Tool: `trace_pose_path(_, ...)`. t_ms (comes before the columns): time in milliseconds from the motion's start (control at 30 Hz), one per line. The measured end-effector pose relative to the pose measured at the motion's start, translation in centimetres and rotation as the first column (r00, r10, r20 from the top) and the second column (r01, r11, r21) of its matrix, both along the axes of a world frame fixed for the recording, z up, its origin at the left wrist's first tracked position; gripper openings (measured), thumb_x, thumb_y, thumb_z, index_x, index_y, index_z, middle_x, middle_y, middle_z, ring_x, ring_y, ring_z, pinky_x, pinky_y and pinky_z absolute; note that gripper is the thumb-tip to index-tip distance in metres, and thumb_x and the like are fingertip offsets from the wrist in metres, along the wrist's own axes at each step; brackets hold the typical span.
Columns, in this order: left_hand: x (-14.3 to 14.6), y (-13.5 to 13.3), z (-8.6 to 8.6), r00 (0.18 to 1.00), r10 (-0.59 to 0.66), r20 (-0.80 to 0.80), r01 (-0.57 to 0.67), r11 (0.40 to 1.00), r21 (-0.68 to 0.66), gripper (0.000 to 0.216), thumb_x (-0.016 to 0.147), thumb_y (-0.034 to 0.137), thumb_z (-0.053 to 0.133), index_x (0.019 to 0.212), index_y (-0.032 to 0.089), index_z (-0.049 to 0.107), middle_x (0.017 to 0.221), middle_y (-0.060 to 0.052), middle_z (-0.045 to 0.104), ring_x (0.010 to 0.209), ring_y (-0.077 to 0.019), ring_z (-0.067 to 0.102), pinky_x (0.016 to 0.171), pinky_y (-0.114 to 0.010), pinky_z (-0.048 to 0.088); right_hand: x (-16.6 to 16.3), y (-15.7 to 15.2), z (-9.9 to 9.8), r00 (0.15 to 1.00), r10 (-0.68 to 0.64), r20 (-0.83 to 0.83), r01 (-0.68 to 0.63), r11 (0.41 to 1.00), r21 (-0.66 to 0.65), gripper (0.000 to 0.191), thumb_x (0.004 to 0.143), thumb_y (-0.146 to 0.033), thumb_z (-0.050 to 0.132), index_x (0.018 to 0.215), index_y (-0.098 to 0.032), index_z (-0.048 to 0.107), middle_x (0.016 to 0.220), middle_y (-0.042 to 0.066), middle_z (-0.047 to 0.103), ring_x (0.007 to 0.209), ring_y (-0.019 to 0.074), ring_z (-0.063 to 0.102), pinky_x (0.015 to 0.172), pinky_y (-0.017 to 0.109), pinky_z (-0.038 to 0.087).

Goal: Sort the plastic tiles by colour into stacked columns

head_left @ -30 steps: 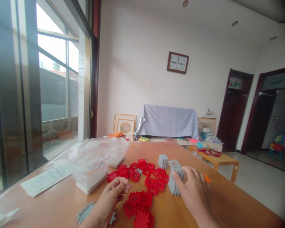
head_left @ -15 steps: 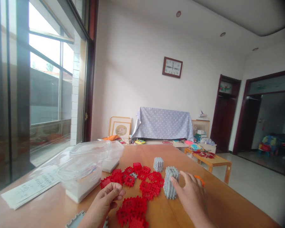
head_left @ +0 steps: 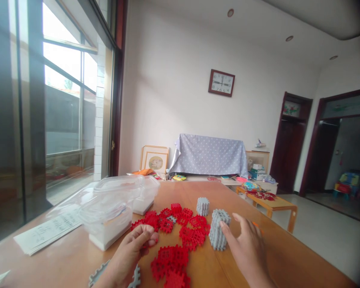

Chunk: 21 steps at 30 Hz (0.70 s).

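Note:
A tall stack of grey toothed plastic building tiles (head_left: 218,232) stands upright on the wooden table (head_left: 228,272). My right hand (head_left: 247,250) is just right of it, fingers apart, with the thumb at or very near the stack's edge. Behind stands a shorter grey stack (head_left: 203,207). My left hand (head_left: 135,246) is closed in a pinch beside loose red tiles (head_left: 169,258); whatever its fingertips hold, if anything, is hidden. More red tiles (head_left: 192,236) lie in a heap between the hands and the far stack. Under my left wrist shows a grey toothed piece (head_left: 97,274), partly covered.
Clear plastic containers (head_left: 111,220) stand at the left, beside printed sheets (head_left: 49,230). Something orange (head_left: 257,227) shows partly behind my right hand. Past the table's right edge stands a low wooden bench (head_left: 268,202) with red items on it.
My right hand's fingers have spread away from the tall grey stack, which stays in place. My left hand keeps its pinch almost unmoved. The whole view has shifted slightly.

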State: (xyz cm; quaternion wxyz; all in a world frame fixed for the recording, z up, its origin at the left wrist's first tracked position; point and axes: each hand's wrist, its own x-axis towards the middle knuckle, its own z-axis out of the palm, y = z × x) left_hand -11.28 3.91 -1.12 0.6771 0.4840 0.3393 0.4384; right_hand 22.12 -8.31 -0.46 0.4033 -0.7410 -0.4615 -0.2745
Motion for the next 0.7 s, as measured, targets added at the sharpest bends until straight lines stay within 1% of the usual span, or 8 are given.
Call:
trace_pose_path(67,-0.6,0.0,0.5,1.000,0.014,0.006,-0.015,1.000,0.021,0.038,0.082,0.052,0.075,0.096,0.021,0.059,0.092,-0.003,0.073,0.078,-0.0141,0.063,0.066,-0.023,0.040,-1.5,-0.2,0.3,0.993,0.115,0.006,-0.115,0.992,0.048,0.050,0.090,-0.061,0.059,0.119,-0.021,0.062,0.115,0.015,0.070,0.111,0.0353,0.060,0.096,0.050,0.044)
trace_pose_path(167,-1.7,0.0,1.4,0.986,0.142,-0.092,-0.124,0.975,0.185,0.037,0.083,0.054,0.072,0.088,0.020,0.062,0.086,-0.003,0.072,0.076,-0.0143,0.061,0.066,-0.023,0.040,-4.9,0.2,0.5,0.944,0.330,-0.017,-0.330,0.944,0.008,0.038,0.093,-0.057,0.058,0.111,-0.024,0.065,0.112,0.011,0.071,0.107,0.0311,0.061,0.095,0.045,0.045)
trace_pose_path(233,-2.4,0.0,1.9,0.959,0.251,-0.134,-0.199,0.928,0.314,0.038,0.085,0.056,0.068,0.084,0.019,0.064,0.080,-0.002,0.070,0.074,-0.0150,0.059,0.068,-0.024,0.040,-7.9,0.8,0.6,0.872,0.485,-0.068,-0.489,0.870,-0.069,0.030,0.095,-0.050,0.057,0.109,-0.026,0.066,0.109,0.008,0.071,0.106,0.0283,0.061,0.094,0.043,0.045)
trace_pose_path(333,-3.1,0.2,2.1,0.912,0.377,-0.159,-0.287,0.867,0.408,0.040,0.088,0.057,0.063,0.078,0.019,0.064,0.076,-0.002,0.068,0.072,-0.0155,0.058,0.069,-0.026,0.041,-13.3,1.6,0.8,0.746,0.648,-0.153,-0.663,0.706,-0.248,0.019,0.096,-0.038,0.056,0.107,-0.026,0.067,0.105,0.005,0.071,0.103,0.0260,0.061,0.092,0.040,0.045)
trace_pose_path(467,-3.3,0.5,2.0,0.896,0.417,-0.156,-0.319,0.846,0.427,0.040,0.090,0.056,0.060,0.075,0.019,0.062,0.073,-0.002,0.068,0.069,-0.0154,0.057,0.069,-0.027,0.042,-19.5,2.4,1.1,0.635,0.738,-0.228,-0.747,0.511,-0.426,0.020,0.087,-0.020,0.063,0.103,-0.029,0.071,0.104,0.001,0.072,0.102,0.0244,0.060,0.091,0.036,0.044)
trace_pose_path(567,-3.4,0.9,1.7,0.897,0.417,-0.146,-0.323,0.845,0.426,0.041,0.089,0.056,0.061,0.074,0.019,0.062,0.071,-0.002,0.067,0.068,-0.0159,0.058,0.067,-0.027,0.043,-22.0,2.9,0.7,0.550,0.805,-0.221,-0.772,0.389,-0.503,0.025,0.085,-0.019,0.064,0.105,-0.031,0.071,0.108,-0.001,0.073,0.108,0.0244,0.059,0.096,0.036,0.041)
trace_pose_path(633,-3.5,1.1,1.6,0.896,0.421,-0.139,-0.332,0.845,0.420,0.040,0.089,0.056,0.061,0.075,0.019,0.062,0.072,-0.002,0.068,0.068,-0.0164,0.059,0.065,-0.027,0.043,-22.8,3.3,0.0,0.535,0.820,-0.203,-0.759,0.362,-0.541,0.025,0.085,-0.019,0.064,0.106,-0.030,0.071,0.108,0.000,0.074,0.109,0.0253,0.059,0.098,0.038,0.040)
trace_pose_path(700,-3.5,1.2,1.6,0.893,0.429,-0.136,-0.344,0.845,0.409,0.039,0.089,0.055,0.061,0.075,0.019,0.061,0.073,-0.003,0.068,0.068,-0.0163,0.059,0.064,-0.026,0.042,-23.0,3.7,-0.6,0.553,0.815,-0.175,-0.734,0.376,-0.566,0.023,0.085,-0.021,0.065,0.106,-0.030,0.071,0.108,0.001,0.074,0.108,0.0264,0.059,0.097,0.040,0.040)
